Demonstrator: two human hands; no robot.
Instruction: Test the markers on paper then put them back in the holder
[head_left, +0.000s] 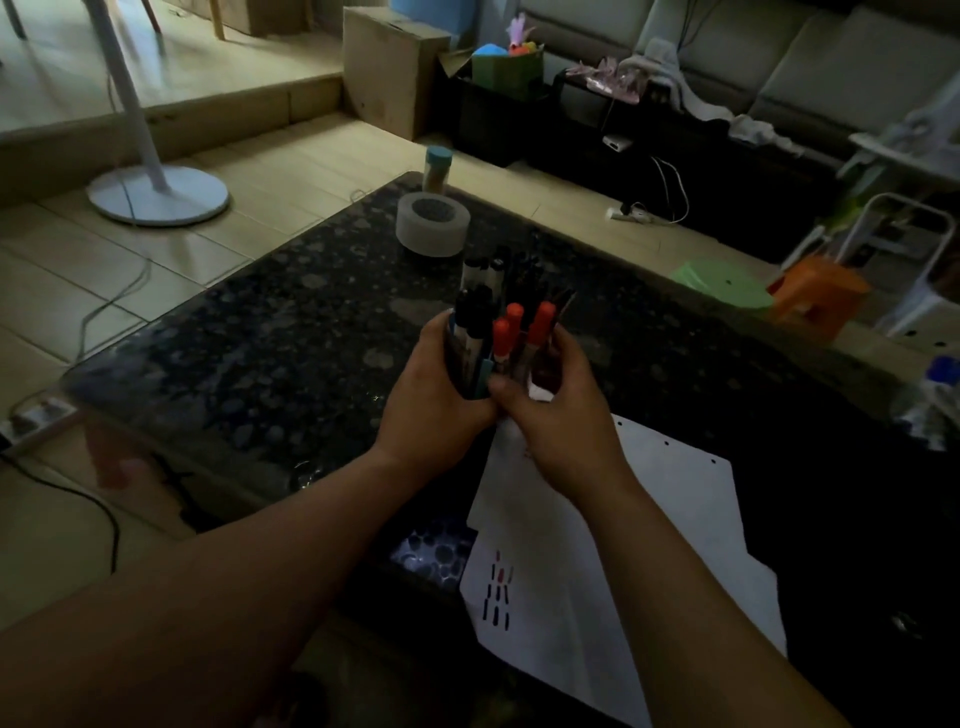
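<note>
Speckled dark table (260, 338), tiled floor (52, 270), marked paper (571, 597), left hand (431, 400) and right hand (556, 410) fingers grasping marker holder (470, 387)

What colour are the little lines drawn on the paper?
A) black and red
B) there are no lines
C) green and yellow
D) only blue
A: the white paper has rows of short dashes near its lower left edge, most of them black and a few at the top red.
</note>
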